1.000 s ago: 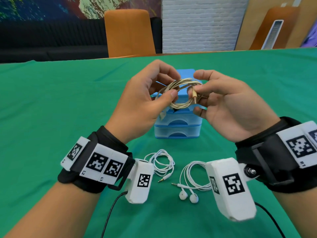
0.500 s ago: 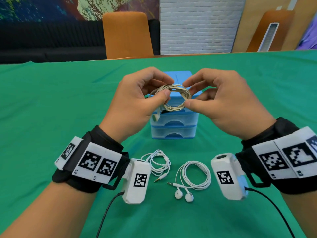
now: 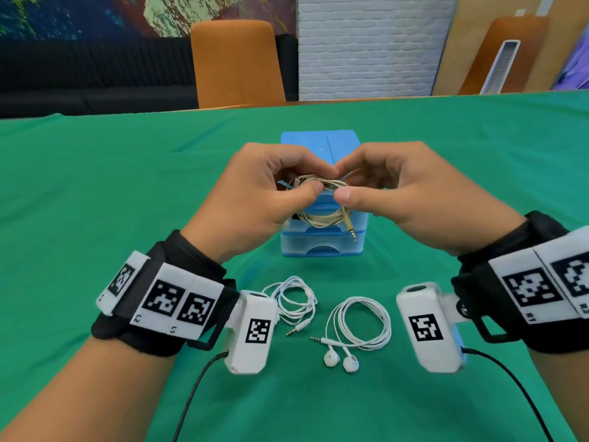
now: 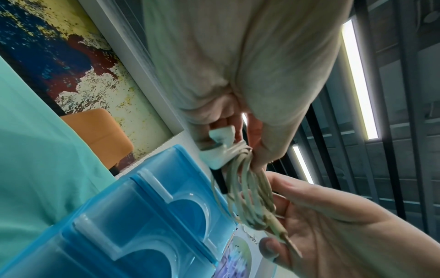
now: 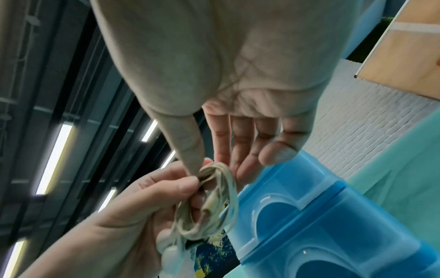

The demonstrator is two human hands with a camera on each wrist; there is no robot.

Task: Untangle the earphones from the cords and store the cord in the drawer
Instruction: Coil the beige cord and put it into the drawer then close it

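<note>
Since half a second ago both hands have dropped lower in front of the drawer unit, and the beige coil now hangs below the thumbs with its gold plug dangling at 5 o'clock.

Nearest, on the green cloth-covered counter [image 3: 95, 193], lie two coils of white cable: a white coiled cord with a gold jack [image 3: 294, 303] at 7 o'clock from centre, and just beside it, apart, a pair of white earphones with round buds [image 3: 353, 330].

Further out, the left hand [image 3: 251, 202] and right hand [image 3: 411, 199] meet over the beige coiled earphone cable [image 3: 322, 202]. Left fingers [image 4: 259, 131] are curled, thumb and forefinger pinching the top of the coil, with a pale earbud tucked against them. Right thumb and forefinger [image 5: 190, 150] pinch the same bundle beside them; the other right fingers are loosely extended.

Behind the hands stands a translucent blue plastic drawer unit [image 3: 322, 141], its drawers closed.

At 12 o'clock, beyond the counter, are an orange chair back [image 3: 236, 62], a white brick wall [image 3: 366, 46] and a colourful painting [image 3: 127, 14].
</note>
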